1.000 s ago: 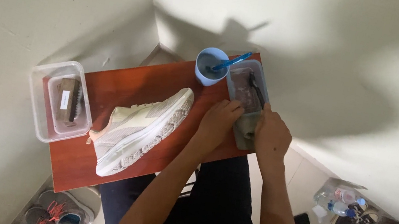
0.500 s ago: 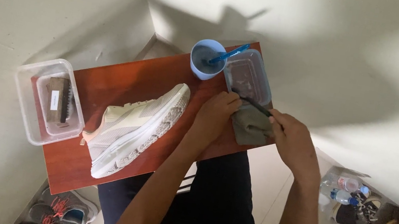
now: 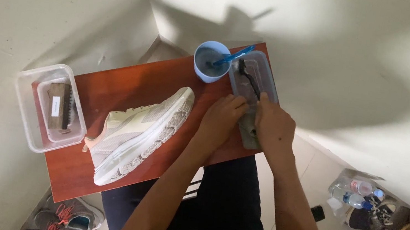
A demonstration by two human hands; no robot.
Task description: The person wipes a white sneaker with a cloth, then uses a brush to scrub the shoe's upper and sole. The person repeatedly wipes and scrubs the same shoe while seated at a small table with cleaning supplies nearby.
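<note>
My left hand and my right hand meet at the near end of a clear plastic tub on the right side of a small red-brown table. Between them lies a grey flat piece, and my left hand's fingers are closed on its edge. A dark lace runs from inside the tub to my right hand's fingertips, which pinch it. A white sneaker lies on its side just left of my left hand, its sole turned toward the hands.
A blue cup with a blue brush handle stands at the far edge next to the tub. A second clear tub holding a scrub brush overhangs the table's left end. Walls close in left and behind. Shoes and bottles lie on the floor.
My right hand pulled away to the right with the dark lace, then came back against the grey piece. My left hand stayed on the piece. The view shifted slightly.
</note>
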